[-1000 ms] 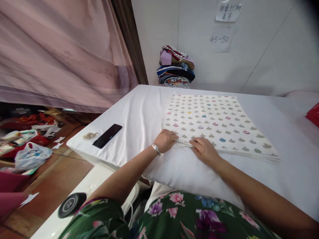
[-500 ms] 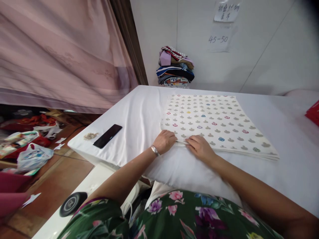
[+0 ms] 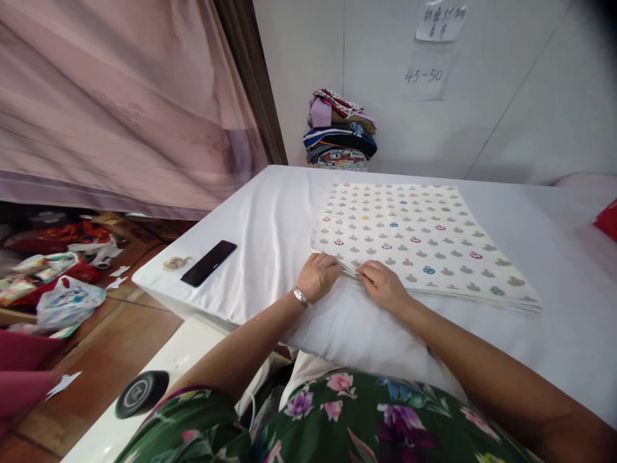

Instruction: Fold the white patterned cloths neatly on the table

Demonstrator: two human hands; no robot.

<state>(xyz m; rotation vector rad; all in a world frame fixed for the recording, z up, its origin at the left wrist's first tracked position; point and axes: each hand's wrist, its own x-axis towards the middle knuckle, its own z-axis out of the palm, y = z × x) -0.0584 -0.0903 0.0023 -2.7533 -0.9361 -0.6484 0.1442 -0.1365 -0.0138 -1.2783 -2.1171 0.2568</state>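
Observation:
A folded white cloth (image 3: 414,225) with rows of grey shapes and a few coloured ones lies flat on a white-covered table (image 3: 270,238). My left hand (image 3: 318,276), with a silver band at the wrist, is closed on the near left edge of the cloth. Just to its right, my right hand (image 3: 383,283) pinches the same near edge between thumb and fingers. Between the two hands the layered edge is slightly raised and bent. The fingertips of the left hand are partly hidden.
A black phone (image 3: 209,263) and a small tan tangle (image 3: 176,263) lie left on the table. Behind the table's far edge rises a stack of folded fabrics (image 3: 341,135) against the wall. A red object (image 3: 607,220) sits far right. A pink curtain (image 3: 130,96) hangs at left.
The near edge of the cloth between my hands has lifted a little. My right hand has shifted slightly and now pinches the edge. The rest of the cloth lies as before.

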